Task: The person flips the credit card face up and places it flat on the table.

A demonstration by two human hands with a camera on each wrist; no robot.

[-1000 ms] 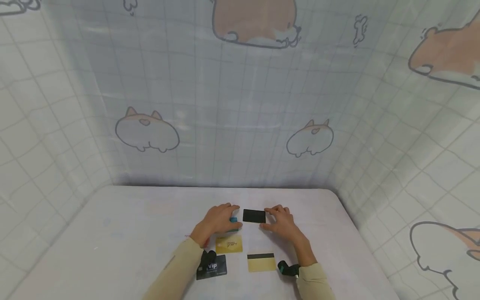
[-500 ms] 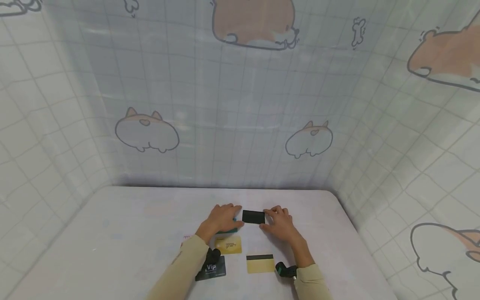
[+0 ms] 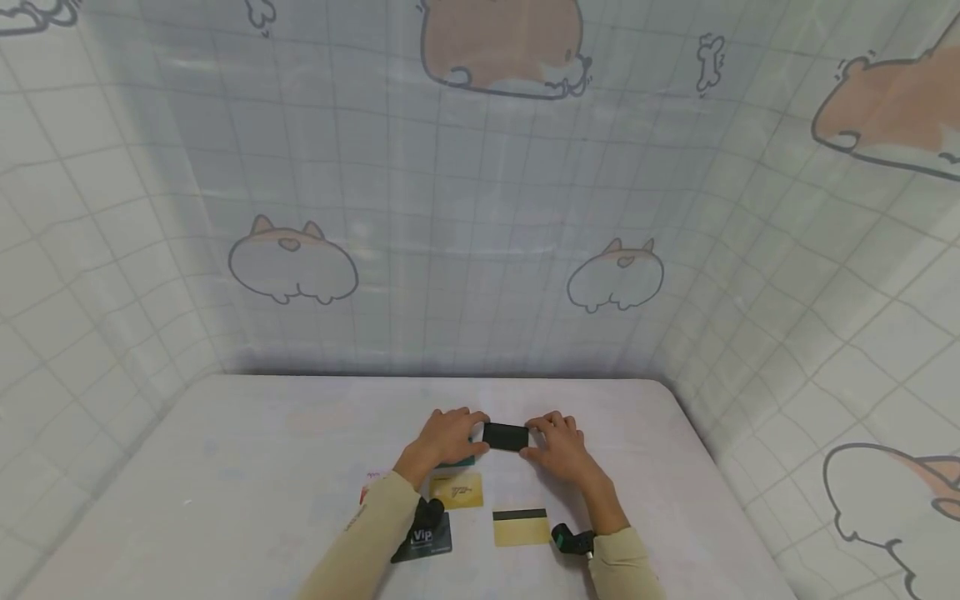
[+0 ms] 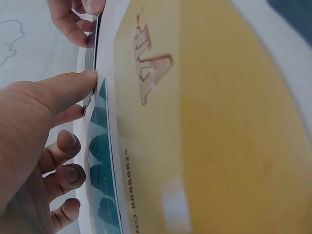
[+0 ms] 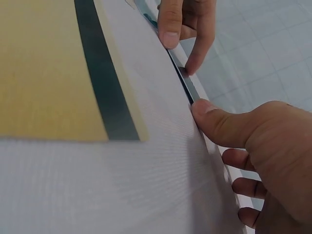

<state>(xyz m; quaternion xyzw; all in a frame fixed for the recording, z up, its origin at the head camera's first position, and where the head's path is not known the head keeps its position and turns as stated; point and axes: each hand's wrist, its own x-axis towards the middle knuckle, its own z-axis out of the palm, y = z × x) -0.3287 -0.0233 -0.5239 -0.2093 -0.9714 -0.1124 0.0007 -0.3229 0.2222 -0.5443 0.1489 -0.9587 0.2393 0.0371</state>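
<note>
Fingers [image 4: 71,114] of the left hand [image 3: 446,436] have met the black card [image 3: 506,437] at its left end, so both hands now pinch it, the right hand [image 3: 558,446] opposite, far on the counter [image 3: 262,475]; any lift is hard to tell

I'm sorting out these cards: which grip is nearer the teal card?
Left. The left grip is over the teal card, partly hiding it; the right grip is off to its right, across the black card.

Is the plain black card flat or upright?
Roughly flat: the black card shows its broad face from above, a sliver in wrist views.
</note>
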